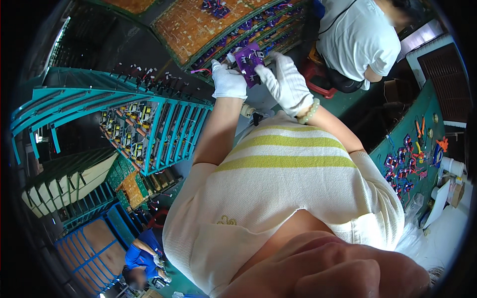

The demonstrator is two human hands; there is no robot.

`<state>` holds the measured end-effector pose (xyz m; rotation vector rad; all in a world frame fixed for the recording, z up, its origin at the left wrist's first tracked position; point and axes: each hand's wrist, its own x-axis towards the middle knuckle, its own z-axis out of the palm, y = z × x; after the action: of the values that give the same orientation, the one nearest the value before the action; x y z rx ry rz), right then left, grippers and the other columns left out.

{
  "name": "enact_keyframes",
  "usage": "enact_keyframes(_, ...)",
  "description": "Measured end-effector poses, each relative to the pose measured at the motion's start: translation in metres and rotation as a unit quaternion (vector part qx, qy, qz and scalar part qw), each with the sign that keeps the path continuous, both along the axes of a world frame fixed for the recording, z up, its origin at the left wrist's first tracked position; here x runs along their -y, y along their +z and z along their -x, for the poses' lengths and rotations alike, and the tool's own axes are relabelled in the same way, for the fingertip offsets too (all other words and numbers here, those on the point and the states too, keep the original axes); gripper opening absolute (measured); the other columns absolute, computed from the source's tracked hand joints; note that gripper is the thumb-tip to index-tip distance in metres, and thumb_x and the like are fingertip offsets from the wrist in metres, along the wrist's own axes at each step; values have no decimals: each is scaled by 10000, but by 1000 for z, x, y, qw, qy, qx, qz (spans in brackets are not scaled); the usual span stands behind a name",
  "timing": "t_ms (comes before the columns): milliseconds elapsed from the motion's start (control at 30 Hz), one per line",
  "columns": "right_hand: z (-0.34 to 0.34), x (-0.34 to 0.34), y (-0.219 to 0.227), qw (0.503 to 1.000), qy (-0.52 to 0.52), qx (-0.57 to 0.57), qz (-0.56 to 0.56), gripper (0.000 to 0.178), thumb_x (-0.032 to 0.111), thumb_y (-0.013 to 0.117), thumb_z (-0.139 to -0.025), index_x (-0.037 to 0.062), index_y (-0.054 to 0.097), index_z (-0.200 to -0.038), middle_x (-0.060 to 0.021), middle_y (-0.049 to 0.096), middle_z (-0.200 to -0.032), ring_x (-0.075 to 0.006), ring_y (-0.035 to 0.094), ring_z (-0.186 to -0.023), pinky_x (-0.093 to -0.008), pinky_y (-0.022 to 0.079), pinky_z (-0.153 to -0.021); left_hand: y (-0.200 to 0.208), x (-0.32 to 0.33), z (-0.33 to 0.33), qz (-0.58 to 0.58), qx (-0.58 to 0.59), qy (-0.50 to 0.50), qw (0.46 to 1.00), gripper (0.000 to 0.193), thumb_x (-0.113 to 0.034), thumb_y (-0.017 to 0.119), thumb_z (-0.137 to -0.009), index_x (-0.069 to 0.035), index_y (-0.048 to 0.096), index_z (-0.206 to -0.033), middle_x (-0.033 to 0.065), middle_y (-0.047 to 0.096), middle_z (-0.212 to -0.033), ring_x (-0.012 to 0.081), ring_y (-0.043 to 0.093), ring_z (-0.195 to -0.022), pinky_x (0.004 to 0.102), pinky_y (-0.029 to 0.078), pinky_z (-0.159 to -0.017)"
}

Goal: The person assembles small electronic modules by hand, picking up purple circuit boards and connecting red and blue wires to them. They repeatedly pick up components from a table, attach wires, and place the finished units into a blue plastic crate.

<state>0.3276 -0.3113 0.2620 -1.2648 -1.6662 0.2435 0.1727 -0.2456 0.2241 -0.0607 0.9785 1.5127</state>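
Observation:
A purple circuit board with black and white parts on its face is held up in front of my chest. My left hand, in a white glove, grips its left edge with the fingers closed. From the other side my right hand, gloved too, closes its thumb and fingers on the lower right of the board. Part of the board's right side is covered by those fingers. A short pink and white lead shows beside my left fingertips.
Just beyond the board stands a tiered rack with brown panels and rows of purple boards. Teal racks of components fill the left. A co-worker in white sits on a red stool; a green table at right bears wired parts and tools.

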Motion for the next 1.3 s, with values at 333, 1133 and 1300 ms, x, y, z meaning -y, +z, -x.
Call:
enact_keyframes(333, -11, -27, -12, 998, 20, -11, -55, 226, 193, 471, -947, 102, 620, -1092, -160, 566, -812, -348, 581, -691, -405, 476, -569, 20, 15, -21, -28, 109, -77, 991, 655, -584, 370, -935, -13, 459, -1243, 208, 543, -1217, 365, 508, -1157, 529, 372, -1015)
enact_keyframes(1133, -26, -39, -1, 992, -39, 37, -116, 189, 194, 533, -915, 97, 643, -1036, -138, 536, -780, -339, 575, -656, -403, 463, -530, 38, 34, -64, -251, -645, -7, 722, 388, -333, 437, -999, 18, 601, -1004, 151, 593, -928, 229, 578, -824, 343, 457, -768)
enact_keyframes(1300, -43, -47, -12, 989, -25, 12, -146, 241, 85, 517, -882, 55, 626, -1095, -177, 589, -859, -364, 597, -707, -407, 486, -573, 52, 38, -76, -218, -599, -28, 770, 379, -338, 451, -997, 13, 596, -1010, 117, 599, -901, 186, 563, -810, 324, 459, -760)
